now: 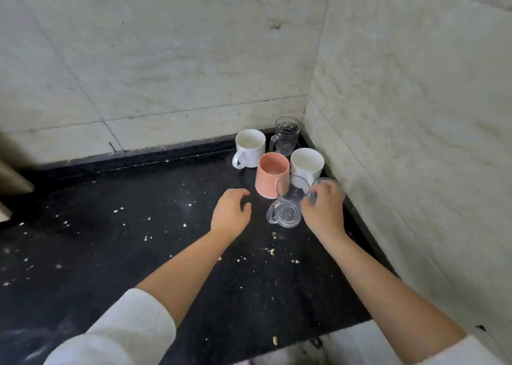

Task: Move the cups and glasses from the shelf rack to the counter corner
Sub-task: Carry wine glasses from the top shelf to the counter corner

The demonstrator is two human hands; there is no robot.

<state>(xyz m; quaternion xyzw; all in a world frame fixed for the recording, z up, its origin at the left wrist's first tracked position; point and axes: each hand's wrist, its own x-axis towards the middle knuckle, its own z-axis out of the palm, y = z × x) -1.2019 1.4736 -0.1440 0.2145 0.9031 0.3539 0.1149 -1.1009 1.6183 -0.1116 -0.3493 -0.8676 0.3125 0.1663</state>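
— Six vessels crowd the counter (138, 254) corner. We take the pink cup (270, 177) as our mark: behind it a white mug (250, 148) and a patterned glass mug (285, 139), right of it another white mug (306, 166).

— And our hands?

— Our right hand (322, 209) curls round a clear glass (331, 187), touching the clear glass mug (289, 205) before the pink cup. Our left hand (231, 212) hovers loosely curled, holding nothing. Crumbs (271, 251) lie scattered nearer us.

Pale crumbs (271, 251) lie scattered on the black worktop below marbled wall tiles (166, 60)
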